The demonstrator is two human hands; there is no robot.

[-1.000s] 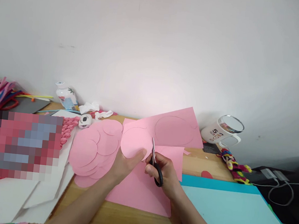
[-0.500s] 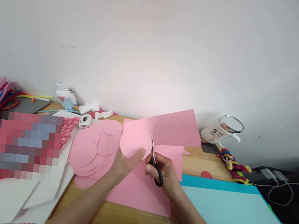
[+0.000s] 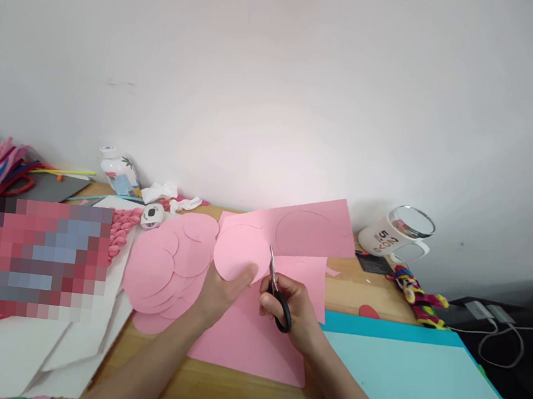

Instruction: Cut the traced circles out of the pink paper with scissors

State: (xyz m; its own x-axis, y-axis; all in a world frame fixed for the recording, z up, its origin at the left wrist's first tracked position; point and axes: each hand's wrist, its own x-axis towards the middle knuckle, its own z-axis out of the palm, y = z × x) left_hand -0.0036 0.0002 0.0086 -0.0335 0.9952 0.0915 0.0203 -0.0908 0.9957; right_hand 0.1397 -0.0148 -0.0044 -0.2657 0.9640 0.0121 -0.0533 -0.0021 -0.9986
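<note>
My left hand [image 3: 231, 288] grips a pink paper sheet [image 3: 313, 233] by its partly cut-out circle, thumb on top. A drawn oval outline shows on the sheet's raised right part. In my right hand [image 3: 291, 300] are scissors [image 3: 285, 309] with black handles, their blades at the right edge of the circle and pointing away from me. Beneath both hands lies another pink sheet [image 3: 251, 344]. Several cut pink paper circles [image 3: 149, 270] overlap in a pile to the left of my left hand.
A white mug [image 3: 394, 232] and a small colourful doll [image 3: 418, 295] stand at the right. Blue and pale sheets [image 3: 419, 380] lie front right. White boards [image 3: 74, 351], a white bottle [image 3: 119, 171] and crumpled tissues [image 3: 160, 191] are at the left. A wall rises behind.
The raised right part of the pink sheet has dipped slightly and shifted a little left. Both hands and the scissors stay almost where they were.
</note>
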